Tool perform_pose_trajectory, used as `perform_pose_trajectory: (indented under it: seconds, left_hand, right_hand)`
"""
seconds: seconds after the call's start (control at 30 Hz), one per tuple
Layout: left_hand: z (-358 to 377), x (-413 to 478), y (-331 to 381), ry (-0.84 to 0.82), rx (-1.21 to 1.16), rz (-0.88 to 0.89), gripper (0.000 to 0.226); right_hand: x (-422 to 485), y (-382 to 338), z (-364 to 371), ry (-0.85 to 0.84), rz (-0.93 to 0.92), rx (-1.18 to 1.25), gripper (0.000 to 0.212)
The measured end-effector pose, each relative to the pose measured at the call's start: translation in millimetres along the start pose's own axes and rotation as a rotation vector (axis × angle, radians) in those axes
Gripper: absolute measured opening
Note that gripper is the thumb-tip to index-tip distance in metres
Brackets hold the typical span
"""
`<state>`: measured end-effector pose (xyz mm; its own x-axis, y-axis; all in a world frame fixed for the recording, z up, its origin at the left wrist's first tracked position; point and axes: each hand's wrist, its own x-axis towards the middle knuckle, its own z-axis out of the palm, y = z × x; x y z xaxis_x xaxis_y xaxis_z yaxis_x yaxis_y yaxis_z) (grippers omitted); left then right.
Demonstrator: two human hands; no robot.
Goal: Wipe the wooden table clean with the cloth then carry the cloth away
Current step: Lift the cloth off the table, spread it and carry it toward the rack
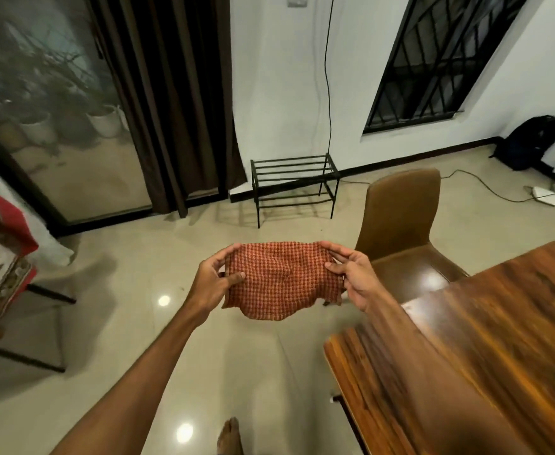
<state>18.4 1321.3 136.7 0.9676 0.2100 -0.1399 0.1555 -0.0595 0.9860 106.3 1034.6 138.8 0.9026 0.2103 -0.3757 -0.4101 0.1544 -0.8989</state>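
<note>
An orange-red checked cloth (282, 279) hangs stretched between my two hands, out over the tiled floor and left of the table. My left hand (213, 280) pinches its left edge, thumb on the front. My right hand (351, 274) pinches its right edge. The cloth's lower edge sags free. The wooden table (486, 339), dark and glossy, fills the lower right; its rounded near corner lies below my right forearm.
A brown leather chair (401, 224) stands at the table's far side. A black metal rack (294, 188) sits by the wall, a dark curtain (171, 103) and glass door to the left. A red-draped stand (0, 257) is at far left. A backpack (529, 142) and cable lie at back right.
</note>
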Motion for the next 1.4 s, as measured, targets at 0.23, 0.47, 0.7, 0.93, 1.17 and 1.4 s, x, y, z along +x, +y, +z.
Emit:
perform_pose_trajectory:
  seconds: [0.23,0.47,0.7,0.93,1.17,1.4]
  left_hand:
    - [-33,163,31,-0.071,0.016,0.0,0.067]
    - [-35,344,24,-0.066,0.058,-0.037,0.067]
    - [-18,495,23,-0.074,0.14,-0.101,0.064]
    - [-3,662,-16,-0.096,0.203,-0.163,0.066]
    - [27,851,-122,-0.114,0.333,-0.211,0.068]
    - [69,983,-254,-0.121,0.487,-0.183,0.07]
  right_hand:
    - [132,-50,47,0.084,0.026,-0.013,0.05]
    - [298,-84,57,0.111,0.038,-0.003,0.052]
    - [440,-125,55,0.153,0.076,-0.05,0.056]
    - [610,-135,47,0.211,0.087,-0.181,0.052]
    - [814,-78,20,0.256,0.101,-0.246,0.051]
    - [991,7,-26,0.219,0.066,-0.373,0.061]
